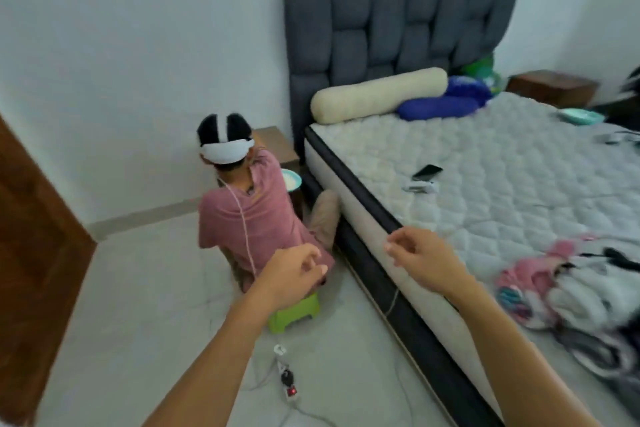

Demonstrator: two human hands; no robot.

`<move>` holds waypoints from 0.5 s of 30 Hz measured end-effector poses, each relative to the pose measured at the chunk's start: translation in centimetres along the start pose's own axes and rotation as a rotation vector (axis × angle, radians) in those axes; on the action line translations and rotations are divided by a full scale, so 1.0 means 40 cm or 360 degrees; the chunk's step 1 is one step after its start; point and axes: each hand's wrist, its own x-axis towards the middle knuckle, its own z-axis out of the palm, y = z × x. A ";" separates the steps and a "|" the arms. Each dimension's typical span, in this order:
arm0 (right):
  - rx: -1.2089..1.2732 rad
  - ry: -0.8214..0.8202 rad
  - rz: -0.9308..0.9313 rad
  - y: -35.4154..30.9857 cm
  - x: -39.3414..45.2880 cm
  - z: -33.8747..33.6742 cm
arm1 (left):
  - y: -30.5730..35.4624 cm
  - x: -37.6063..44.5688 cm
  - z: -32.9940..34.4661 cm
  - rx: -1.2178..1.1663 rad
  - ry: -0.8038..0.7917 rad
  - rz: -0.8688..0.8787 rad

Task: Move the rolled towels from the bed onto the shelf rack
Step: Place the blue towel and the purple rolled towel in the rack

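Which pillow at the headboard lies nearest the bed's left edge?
The cream bolster: long and pale, it reaches that edge, while the blue pillows lie farther right.

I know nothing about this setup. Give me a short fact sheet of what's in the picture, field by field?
left hand: empty, fingers loosely curled, raised over the floor
right hand: empty, fingers curled, at the bed's edge
bed: bare quilted mattress, dark headboard
cloth pile: pink and white, blurred, on the bed's near right; rolled or not, cannot tell
shelf rack: not in view
other person: seated on a green stool, back turned
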 end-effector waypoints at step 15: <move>0.0587 0.1118 0.1366 0.738 -0.386 -0.387 | 0.676 0.334 0.719 -0.0068 -0.1240 0.0634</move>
